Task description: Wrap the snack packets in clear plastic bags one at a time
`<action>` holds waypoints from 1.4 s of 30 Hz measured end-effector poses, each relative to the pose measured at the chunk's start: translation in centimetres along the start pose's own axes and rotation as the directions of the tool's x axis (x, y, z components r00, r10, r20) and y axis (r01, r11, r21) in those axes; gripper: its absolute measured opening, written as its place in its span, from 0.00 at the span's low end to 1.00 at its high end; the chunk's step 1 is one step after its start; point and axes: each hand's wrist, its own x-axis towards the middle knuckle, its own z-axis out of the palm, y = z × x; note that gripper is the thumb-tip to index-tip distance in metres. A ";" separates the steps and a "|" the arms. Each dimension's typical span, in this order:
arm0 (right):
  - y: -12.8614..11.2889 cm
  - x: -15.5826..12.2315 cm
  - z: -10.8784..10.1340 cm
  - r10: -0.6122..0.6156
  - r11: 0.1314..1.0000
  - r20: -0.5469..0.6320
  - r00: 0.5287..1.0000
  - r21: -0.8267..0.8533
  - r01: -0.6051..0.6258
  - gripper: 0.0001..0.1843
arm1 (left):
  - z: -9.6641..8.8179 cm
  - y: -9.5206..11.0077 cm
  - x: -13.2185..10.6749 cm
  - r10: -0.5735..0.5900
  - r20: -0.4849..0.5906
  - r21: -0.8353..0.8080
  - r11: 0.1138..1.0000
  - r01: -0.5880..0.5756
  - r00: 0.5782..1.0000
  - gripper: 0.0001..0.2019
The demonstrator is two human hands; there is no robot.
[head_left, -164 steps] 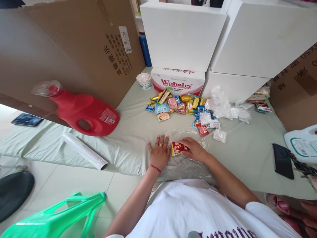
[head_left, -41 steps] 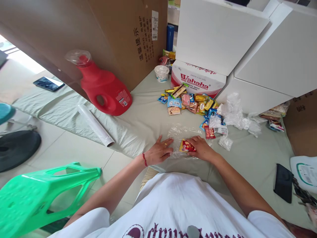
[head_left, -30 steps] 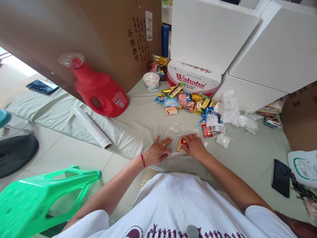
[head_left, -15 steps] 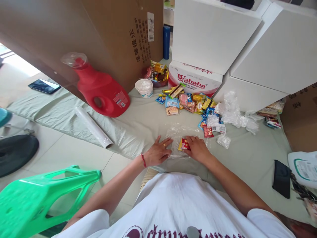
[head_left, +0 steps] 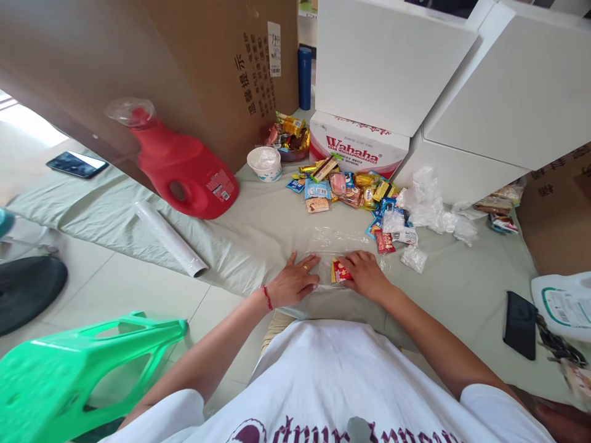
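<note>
A small red and yellow snack packet point(head_left: 339, 271) lies on a sheet of clear plastic wrap point(head_left: 337, 240) spread over the grey-green cloth point(head_left: 258, 227). My right hand point(head_left: 364, 275) rests on the packet with its fingers curled over it. My left hand point(head_left: 293, 283) lies flat on the wrap just left of the packet, fingers stretched out, a ring on one finger. A pile of assorted snack packets point(head_left: 344, 191) sits further back, in front of a Wahaha box point(head_left: 357, 144).
A roll of clear wrap point(head_left: 168, 238) and a red detergent jug point(head_left: 182, 169) lie to the left. Crumpled plastic point(head_left: 429, 203) is at the right, two phones point(head_left: 519, 325) point(head_left: 76, 164) on the cloth, a green stool point(head_left: 87, 375) at the lower left. Big cardboard and white boxes stand behind.
My right hand has shifted a little to the left over the packet and curled tighter on it. My left hand stays flat on the wrap. The view has swung slightly.
</note>
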 end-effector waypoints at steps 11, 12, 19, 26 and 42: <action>1.8 -6.7 2.4 0.103 0.973 -0.333 0.937 0.229 -0.025 0.42 | -1.2 0.1 -0.1 -0.012 -0.064 -0.128 0.992 0.004 0.998 0.16; 2.0 -7.3 3.0 0.134 0.970 -0.308 0.942 0.235 -0.061 0.38 | -1.2 0.1 -0.2 -0.010 -0.068 -0.143 0.990 0.000 0.998 0.16; 3.4 -8.4 2.6 0.113 0.846 -0.318 0.942 0.527 0.076 0.11 | -0.9 -0.4 -1.0 -0.031 -0.111 -0.248 0.969 0.002 0.993 0.15; 7.3 -5.2 0.5 0.227 0.725 -0.253 0.940 0.689 0.010 0.15 | -1.0 -1.1 1.3 -0.197 -0.236 -0.342 0.933 0.108 0.952 0.12; 5.0 9.1 -3.0 0.110 0.993 0.025 0.994 0.029 -0.110 0.19 | 1.7 -0.2 3.8 -0.575 -0.376 -0.173 0.814 0.555 0.727 0.16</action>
